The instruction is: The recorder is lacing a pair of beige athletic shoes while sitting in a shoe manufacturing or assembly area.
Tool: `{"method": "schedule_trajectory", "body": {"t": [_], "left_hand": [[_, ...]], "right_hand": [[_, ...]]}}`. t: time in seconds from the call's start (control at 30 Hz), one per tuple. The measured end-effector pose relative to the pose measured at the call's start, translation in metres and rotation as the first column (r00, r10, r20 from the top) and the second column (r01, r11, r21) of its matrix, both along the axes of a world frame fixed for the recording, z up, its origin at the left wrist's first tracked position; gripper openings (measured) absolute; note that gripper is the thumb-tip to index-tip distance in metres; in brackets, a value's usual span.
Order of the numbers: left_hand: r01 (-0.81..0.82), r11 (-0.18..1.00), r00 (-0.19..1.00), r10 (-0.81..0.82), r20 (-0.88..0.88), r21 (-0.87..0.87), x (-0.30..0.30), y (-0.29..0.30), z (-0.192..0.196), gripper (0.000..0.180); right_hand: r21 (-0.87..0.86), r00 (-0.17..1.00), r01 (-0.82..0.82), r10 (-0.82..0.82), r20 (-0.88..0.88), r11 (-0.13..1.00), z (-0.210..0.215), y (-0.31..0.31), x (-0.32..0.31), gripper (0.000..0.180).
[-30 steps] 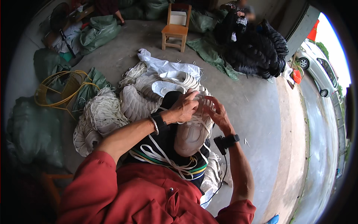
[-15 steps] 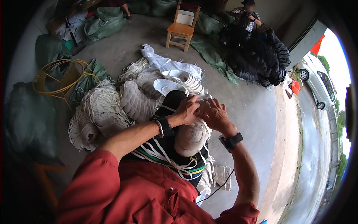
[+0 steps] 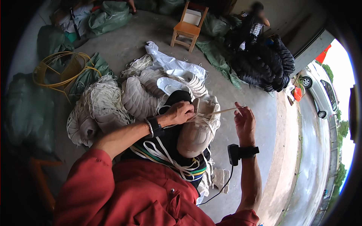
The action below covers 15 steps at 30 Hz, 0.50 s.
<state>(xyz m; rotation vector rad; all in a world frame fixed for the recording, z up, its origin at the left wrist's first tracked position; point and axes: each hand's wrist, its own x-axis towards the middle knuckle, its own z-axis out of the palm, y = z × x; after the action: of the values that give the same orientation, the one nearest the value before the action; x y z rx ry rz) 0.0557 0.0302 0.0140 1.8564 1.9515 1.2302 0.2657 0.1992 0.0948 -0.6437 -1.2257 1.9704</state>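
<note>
At the centre of the frame, 1 pale shoe (image 3: 193, 141) rests on a dark-clad lap (image 3: 170, 140). Left of it, the left hand (image 3: 181, 112) has its grip pinching laces (image 3: 194, 117); right of centre, the right hand's (image 3: 245, 122) grip pinches 1 taut strand (image 3: 223, 110).

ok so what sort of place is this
Probably a small shoe workshop: a pale lace-up shoe being worked on, stacks of whitish shoe uppers beyond it, and bulging green sacks around.

shoe (image 3: 191, 141) on lap (image 3: 170, 142), pile (image 3: 136, 97) beyond to left, chair (image 3: 187, 28) behind pile
</note>
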Motion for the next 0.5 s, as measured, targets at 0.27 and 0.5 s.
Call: {"method": "schedule_trajectory", "body": {"t": [0.27, 0.5], "left_hand": [[-0.068, 0.981, 0.998, 0.069, 0.002, 0.181, 0.008, 0.003, 0.016, 0.016], [-0.163, 0.983, 0.972, 0.174, -0.157, 0.079, 0.017, 0.01, 0.003, 0.019]], "right_hand": [[-0.225, 0.993, -0.053, 0.029, -0.111, 0.973, -0.025, 0.02, 0.02, 0.013], [-0.232, 0.996, -0.021, 0.001, -0.086, 0.973, -0.017, 0.007, 0.012, 0.012]]}}
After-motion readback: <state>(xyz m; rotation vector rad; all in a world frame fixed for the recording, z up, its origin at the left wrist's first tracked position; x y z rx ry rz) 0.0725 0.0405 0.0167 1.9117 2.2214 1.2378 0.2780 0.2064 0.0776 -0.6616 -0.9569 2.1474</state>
